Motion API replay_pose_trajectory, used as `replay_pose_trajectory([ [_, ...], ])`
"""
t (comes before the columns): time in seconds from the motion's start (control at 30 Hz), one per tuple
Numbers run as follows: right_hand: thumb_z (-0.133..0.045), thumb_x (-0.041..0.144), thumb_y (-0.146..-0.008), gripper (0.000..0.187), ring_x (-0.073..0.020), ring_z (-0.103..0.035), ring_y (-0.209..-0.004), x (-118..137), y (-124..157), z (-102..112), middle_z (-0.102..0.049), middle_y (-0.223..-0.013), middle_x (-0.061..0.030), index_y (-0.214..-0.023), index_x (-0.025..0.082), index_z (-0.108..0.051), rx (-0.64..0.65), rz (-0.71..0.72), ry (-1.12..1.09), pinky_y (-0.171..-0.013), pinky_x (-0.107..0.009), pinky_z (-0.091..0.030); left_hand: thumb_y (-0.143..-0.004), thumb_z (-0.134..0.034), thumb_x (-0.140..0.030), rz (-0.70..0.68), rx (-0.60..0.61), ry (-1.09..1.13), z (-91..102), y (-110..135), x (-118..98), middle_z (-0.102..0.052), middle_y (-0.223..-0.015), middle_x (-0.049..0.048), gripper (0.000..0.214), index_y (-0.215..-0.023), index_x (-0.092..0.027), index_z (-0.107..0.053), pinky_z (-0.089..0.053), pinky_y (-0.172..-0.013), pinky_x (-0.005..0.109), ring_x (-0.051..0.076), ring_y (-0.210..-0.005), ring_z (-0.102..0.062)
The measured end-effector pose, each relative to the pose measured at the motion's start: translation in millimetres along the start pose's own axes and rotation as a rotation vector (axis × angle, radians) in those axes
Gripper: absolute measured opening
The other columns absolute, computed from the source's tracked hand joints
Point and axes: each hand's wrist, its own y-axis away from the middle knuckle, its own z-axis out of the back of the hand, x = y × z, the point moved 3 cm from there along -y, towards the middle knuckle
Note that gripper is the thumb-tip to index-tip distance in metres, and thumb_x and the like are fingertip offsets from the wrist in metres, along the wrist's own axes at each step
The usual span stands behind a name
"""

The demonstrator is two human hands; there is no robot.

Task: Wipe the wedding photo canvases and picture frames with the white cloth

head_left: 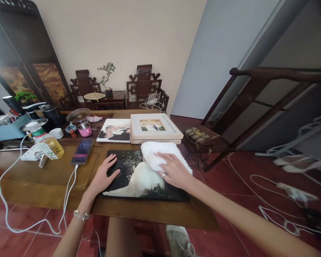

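White cloth lies under right fingers, perhaps gripped, on a photo.

The worktop carries a photo panel along its near edge, a phone, and stacked frames near its far right corner.

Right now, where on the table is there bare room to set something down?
Mainly the wood of the table in front of the power strip and bottle, left of the phone cable. A narrow strip lies between phone and photo, beyond your left hand. It's crowded around the pink cup and where frames stand behind the cloth.
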Motion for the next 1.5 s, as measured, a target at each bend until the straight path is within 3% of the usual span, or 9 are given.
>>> replay_pose_trajectory([
  [0.23, -0.057, 0.017, -0.074, 0.018, -0.0343, -0.034, -0.134, 49, 62, 5, -0.046, -0.142, -0.0131, -0.058, 0.019, -0.066, -0.063, 0.145, -0.071, -0.103, -0.055, -0.033, -0.087, -0.053, -0.041, 0.005, 0.004, -0.029, 1.9, -2, -1, -0.047, -0.144, 0.0083, 0.047, -0.130, -0.021, -0.054, -0.030, -0.113, 0.046, 0.025, -0.136, -0.038],
  [0.33, -0.058, 0.019, -0.074, 0.022, -0.0336, -0.034, -0.134, 54, 76, 9, -0.048, -0.141, -0.0113, -0.053, 0.020, -0.063, -0.117, 0.194, -0.079, -0.103, -0.053, -0.033, -0.087, -0.054, -0.042, -0.010, -0.001, -0.046, 2.5, -3, -2, -0.047, -0.143, 0.0098, 0.048, -0.129, -0.018, -0.055, -0.030, -0.113, 0.045, 0.025, -0.135, -0.040],
  [0.57, -0.059, 0.019, -0.075, 0.014, -0.0335, -0.050, -0.119, 7, 35, 1, -0.059, -0.128, -0.0158, -0.071, 0.017, -0.072, -0.098, 0.014, -0.057, -0.096, -0.049, -0.039, -0.087, -0.054, -0.044, -0.024, 0.004, -0.055, 2.8, -4, -4, -0.048, -0.143, 0.0090, 0.048, -0.128, -0.019, -0.056, -0.030, -0.113, 0.045, 0.025, -0.134, -0.041],
  [0.73, -0.053, 0.022, -0.084, 0.024, -0.0356, -0.053, -0.113, -10, 8, -5, -0.060, -0.123, -0.0228, -0.087, 0.010, -0.073, -0.157, -0.116, -0.028, -0.093, -0.051, -0.040, -0.087, -0.054, -0.043, -0.018, 0.003, -0.049, 4.1, -4, -2, -0.047, -0.144, 0.0087, 0.049, -0.130, -0.019, -0.054, -0.029, -0.114, 0.043, 0.025, -0.135, -0.039],
  [0.9, -0.056, 0.019, -0.078, 0.016, -0.0329, -0.053, -0.116, 23, 33, 3, -0.059, -0.128, -0.0166, -0.075, 0.016, -0.072, -0.177, -0.111, -0.030, -0.097, -0.051, -0.040, -0.088, -0.054, -0.042, -0.019, 0.013, -0.066, 3.9, -5, -1, -0.046, -0.144, 0.0095, 0.048, -0.130, -0.018, -0.054, -0.029, -0.114, 0.044, 0.024, -0.135, -0.040],
  [1.1, -0.056, 0.015, -0.071, 0.019, -0.0314, -0.047, -0.125, 72, 76, 13, -0.056, -0.133, -0.0139, -0.055, 0.019, -0.065, -0.236, 0.081, -0.149, -0.101, -0.050, -0.038, -0.086, -0.057, -0.043, -0.063, 0.003, -0.093, 2.3, -4, 0, -0.045, -0.144, 0.0122, 0.051, -0.130, -0.016, -0.053, -0.030, -0.113, 0.045, 0.025, -0.135, -0.039],
  [1.3, -0.059, 0.017, -0.075, 0.014, -0.0325, -0.055, -0.115, 32, 44, 11, -0.062, -0.124, -0.0165, -0.066, 0.018, -0.070, -0.182, 0.031, -0.138, -0.094, -0.051, -0.045, -0.086, -0.056, -0.043, -0.044, 0.026, -0.096, 2.2, -2, 1, -0.044, -0.145, 0.0125, 0.052, -0.131, -0.016, -0.052, -0.028, -0.114, 0.046, 0.025, -0.137, -0.036],
  [1.4, -0.054, 0.021, -0.084, 0.020, -0.0325, -0.052, -0.120, 6, 17, 5, -0.061, -0.125, -0.0190, -0.077, 0.015, -0.072, -0.154, -0.031, -0.125, -0.101, -0.056, -0.038, -0.086, -0.056, -0.042, -0.048, 0.028, -0.086, 1.9, -1, 1, -0.045, -0.144, 0.0121, 0.052, -0.131, -0.017, -0.052, -0.027, -0.114, 0.046, 0.024, -0.138, -0.034],
  [1.5, -0.049, 0.021, -0.088, 0.024, -0.0331, -0.044, -0.128, -2, 3, -1, -0.057, -0.129, -0.0208, -0.081, 0.012, -0.071, -0.144, -0.059, -0.130, -0.106, -0.059, -0.032, -0.086, -0.057, -0.042, -0.039, 0.006, -0.076, 1.9, 0, 0, -0.045, -0.144, 0.0114, 0.052, -0.132, -0.018, -0.052, -0.028, -0.114, 0.046, 0.024, -0.138, -0.035],
])
